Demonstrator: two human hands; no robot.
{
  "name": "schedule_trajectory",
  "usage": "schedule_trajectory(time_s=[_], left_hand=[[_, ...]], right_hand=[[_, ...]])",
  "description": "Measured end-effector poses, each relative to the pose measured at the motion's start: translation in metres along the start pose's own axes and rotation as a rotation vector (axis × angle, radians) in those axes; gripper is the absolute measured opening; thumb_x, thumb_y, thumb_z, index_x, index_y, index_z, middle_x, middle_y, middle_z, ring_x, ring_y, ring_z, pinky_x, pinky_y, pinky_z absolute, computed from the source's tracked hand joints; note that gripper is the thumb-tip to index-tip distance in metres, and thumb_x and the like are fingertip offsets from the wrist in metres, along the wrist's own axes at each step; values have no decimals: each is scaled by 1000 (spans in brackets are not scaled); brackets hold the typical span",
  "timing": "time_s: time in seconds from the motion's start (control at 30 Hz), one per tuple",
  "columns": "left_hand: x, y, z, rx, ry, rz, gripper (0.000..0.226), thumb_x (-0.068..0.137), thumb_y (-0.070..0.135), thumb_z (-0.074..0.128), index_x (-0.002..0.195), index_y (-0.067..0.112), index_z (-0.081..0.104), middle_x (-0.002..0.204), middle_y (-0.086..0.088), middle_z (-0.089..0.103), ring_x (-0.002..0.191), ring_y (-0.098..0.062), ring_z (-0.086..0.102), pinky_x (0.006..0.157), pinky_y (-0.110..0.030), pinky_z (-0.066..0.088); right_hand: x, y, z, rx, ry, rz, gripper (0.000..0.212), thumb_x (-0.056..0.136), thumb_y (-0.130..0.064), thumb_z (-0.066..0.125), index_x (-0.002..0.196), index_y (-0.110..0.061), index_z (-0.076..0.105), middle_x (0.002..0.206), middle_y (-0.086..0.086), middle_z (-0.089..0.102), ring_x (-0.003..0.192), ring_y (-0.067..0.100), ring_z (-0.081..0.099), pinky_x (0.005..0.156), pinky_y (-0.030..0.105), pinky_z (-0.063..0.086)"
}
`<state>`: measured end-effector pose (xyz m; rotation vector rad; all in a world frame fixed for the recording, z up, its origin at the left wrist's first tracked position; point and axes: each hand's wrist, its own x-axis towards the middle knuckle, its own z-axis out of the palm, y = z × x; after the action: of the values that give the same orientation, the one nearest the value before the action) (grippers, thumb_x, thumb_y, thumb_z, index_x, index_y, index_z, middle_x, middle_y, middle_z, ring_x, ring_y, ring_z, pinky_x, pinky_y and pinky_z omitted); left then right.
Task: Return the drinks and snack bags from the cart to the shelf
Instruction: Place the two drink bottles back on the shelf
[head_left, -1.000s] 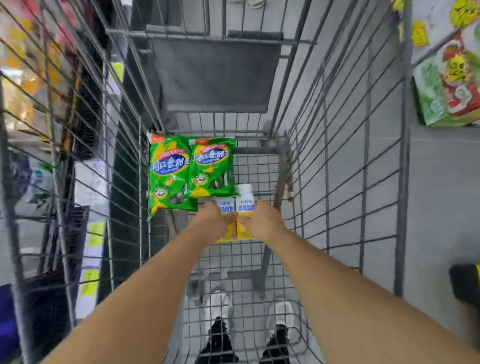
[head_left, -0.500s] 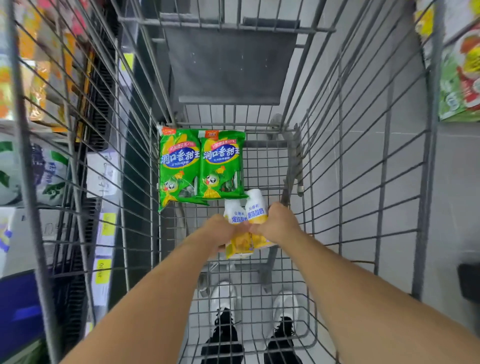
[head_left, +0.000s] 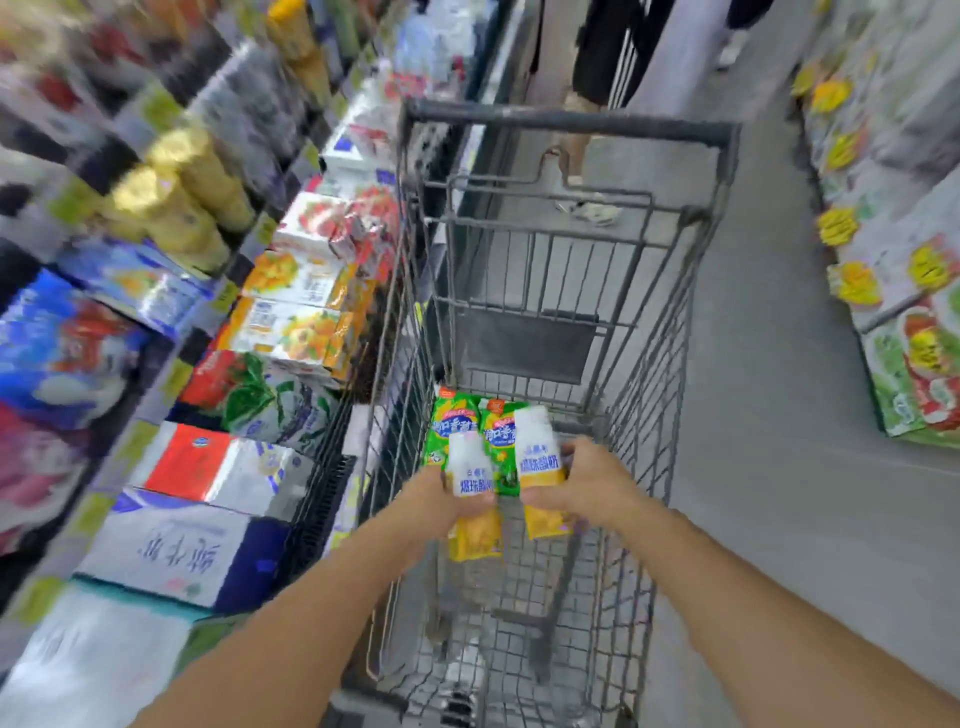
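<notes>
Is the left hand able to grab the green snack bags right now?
Probably not yet. The left hand already grips a drink bottle, so its fingers are full. The green snack bags lie just beyond it in the cart, uncovered.

- The drink bottle (head_left: 470, 480) gripped by the left hand (head_left: 434, 506) bears blue Chinese characters on its white band; they look like 爆珠酸奶, though blur makes this unsure.
- The drink bottle (head_left: 540, 462) gripped by the right hand (head_left: 587, 486) carries the same blue line, with a smaller line above it too blurred to read.
- The two green snack bags (head_left: 449, 421) just beyond both hands show white characters on a blue oval, about 润口香甜王.
- The white carton (head_left: 171, 551) left of the left hand has large blue characters, upside down and not legible.
</notes>
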<state>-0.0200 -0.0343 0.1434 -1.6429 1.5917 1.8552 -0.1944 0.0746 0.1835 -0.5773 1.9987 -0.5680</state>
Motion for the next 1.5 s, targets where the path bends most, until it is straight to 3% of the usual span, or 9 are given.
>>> schedule_trajectory(time_s=[0.13, 0.27, 0.43, 0.53, 0.73, 0.87, 1.1, 1.37, 1.5], left_hand=[[-100, 39, -34, -111, 157, 154, 63, 61, 39, 90, 109, 9, 64, 102, -6, 76, 90, -22, 73, 83, -41, 60], [-206, 42, -69, -135, 386, 293, 31, 72, 29, 85, 92, 11, 69, 85, -2, 78, 71, -11, 71, 67, -30, 61], [-333, 7, -120, -192, 627, 335, 68, 53, 52, 86, 108, 19, 63, 96, 0, 75, 87, -17, 73, 77, -39, 59], [-407, -27, -141, -244, 803, 358, 45, 71, 30, 87, 107, 15, 63, 88, 2, 74, 77, -10, 71, 68, -32, 60], [-537, -140, -164, -357, 1074, 324, 44, 73, 35, 85, 103, 15, 60, 90, -4, 72, 73, -12, 67, 55, -25, 57], [-626, -235, -165, -393, 1235, 260, 28, 80, 28, 81, 92, 18, 59, 83, 1, 69, 62, 0, 63, 48, -12, 48], [-771, -414, -162, -558, 1428, 162, 42, 75, 31, 85, 108, 14, 66, 97, -1, 75, 86, -15, 72, 79, -36, 60], [-909, -577, -117, -706, 1654, 71, 43, 79, 25, 83, 108, 14, 53, 106, -5, 68, 89, -15, 66, 66, -28, 54], [-951, -634, -95, -766, 1726, -16, 48, 79, 28, 83, 113, 15, 52, 109, -1, 66, 96, -14, 64, 73, -28, 55]], right_hand=[[-60, -66, -25, -65, 9, -227, 56, 65, -17, 91, 109, -16, 56, 95, -2, 67, 75, 12, 65, 57, 17, 53], [-132, -130, -25, -125, -36, -486, 61, 58, -24, 93, 106, -21, 56, 96, -6, 70, 73, 10, 68, 55, 21, 54], [-231, -194, 10, -163, -160, -759, 67, 54, -27, 94, 108, -21, 55, 98, -10, 68, 86, 4, 66, 71, 22, 55], [-291, -224, 46, -207, -239, -910, 68, 59, -30, 94, 113, -24, 52, 104, -10, 67, 89, 4, 63, 70, 21, 49], [-412, -251, 152, -335, -391, -1140, 65, 62, -25, 91, 115, -19, 54, 97, -11, 64, 78, -3, 58, 59, 8, 43], [-499, -249, 241, -385, -506, -1248, 66, 61, -24, 92, 115, -18, 54, 104, -3, 69, 87, 14, 68, 68, 31, 59], [-666, -208, 391, -423, -735, -1368, 60, 64, -20, 90, 113, -17, 55, 97, -12, 65, 77, 7, 63, 56, 28, 56], [-830, -151, 525, -448, -1005, -1510, 59, 62, -19, 92, 108, -19, 55, 94, -12, 62, 77, 5, 61, 52, 11, 44], [-891, -126, 580, -508, -1112, -1572, 66, 61, -22, 94, 114, -19, 55, 102, -7, 64, 82, 2, 61, 59, 18, 46]])
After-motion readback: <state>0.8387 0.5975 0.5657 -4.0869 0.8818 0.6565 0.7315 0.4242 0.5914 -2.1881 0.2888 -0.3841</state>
